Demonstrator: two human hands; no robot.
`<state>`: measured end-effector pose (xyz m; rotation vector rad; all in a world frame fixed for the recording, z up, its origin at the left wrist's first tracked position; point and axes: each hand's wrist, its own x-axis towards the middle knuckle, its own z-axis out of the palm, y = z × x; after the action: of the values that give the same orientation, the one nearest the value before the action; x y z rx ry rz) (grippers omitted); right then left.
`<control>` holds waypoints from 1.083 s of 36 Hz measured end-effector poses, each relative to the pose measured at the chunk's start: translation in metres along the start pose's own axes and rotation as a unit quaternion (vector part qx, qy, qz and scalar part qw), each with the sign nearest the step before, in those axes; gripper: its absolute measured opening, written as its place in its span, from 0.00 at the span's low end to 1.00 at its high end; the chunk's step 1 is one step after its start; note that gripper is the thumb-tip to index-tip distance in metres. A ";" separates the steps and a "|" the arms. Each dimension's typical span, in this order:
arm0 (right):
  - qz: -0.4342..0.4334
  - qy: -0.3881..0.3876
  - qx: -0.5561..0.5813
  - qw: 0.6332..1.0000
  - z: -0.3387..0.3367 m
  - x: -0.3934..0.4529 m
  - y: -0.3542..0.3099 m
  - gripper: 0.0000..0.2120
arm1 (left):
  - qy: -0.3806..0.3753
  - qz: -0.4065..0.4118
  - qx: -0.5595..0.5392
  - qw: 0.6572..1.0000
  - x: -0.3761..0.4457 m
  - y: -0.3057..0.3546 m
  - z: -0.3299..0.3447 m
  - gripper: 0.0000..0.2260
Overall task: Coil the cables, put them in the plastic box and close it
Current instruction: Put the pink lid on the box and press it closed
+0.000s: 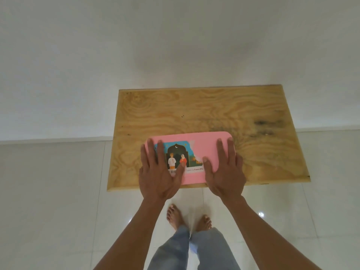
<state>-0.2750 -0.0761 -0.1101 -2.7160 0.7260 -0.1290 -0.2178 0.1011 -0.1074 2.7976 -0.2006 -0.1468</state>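
The pink plastic box (202, 151) lies flat near the front edge of the wooden surface (253, 117), left of the surface's middle, with its pink lid (194, 140) seated on top. A printed label (178, 157) showing two drawn figures under an arch covers the left half of the lid. No cables are visible; whether any are inside cannot be told.

The left hand (160, 172) lies flat on the left end of the lid, fingers straight and spread, thumb angled across the label's lower edge. The right hand (224, 168) lies flat on the right end, fingers straight and pointing away from the person, thumb resting on the lid near the label's right edge. Neither hand curls round anything; both palms overlap the near edge of the box.

The surface is a plywood board with dark stains toward its right side. It stands against a white wall (116, 55) on a glossy white tiled floor (58, 191). Below, the person's bare feet (189, 219) and blue jeans (191, 250) appear between the forearms.
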 end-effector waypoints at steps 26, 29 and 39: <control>-0.007 0.080 0.153 0.985 0.005 0.014 0.014 0.30 | 0.139 -0.068 -0.097 0.983 0.013 0.007 0.011 0.38; -0.008 0.076 0.157 0.985 0.006 0.040 0.010 0.31 | 0.146 -0.058 -0.096 0.983 0.039 0.013 0.005 0.38; -0.014 0.089 0.152 0.984 0.010 0.150 -0.019 0.29 | 0.154 -0.034 -0.116 0.981 0.152 0.026 0.000 0.37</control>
<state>-0.1349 -0.1326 -0.1129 -2.4436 0.6565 -0.4559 -0.0710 0.0532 -0.1105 2.5524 -0.0120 0.2331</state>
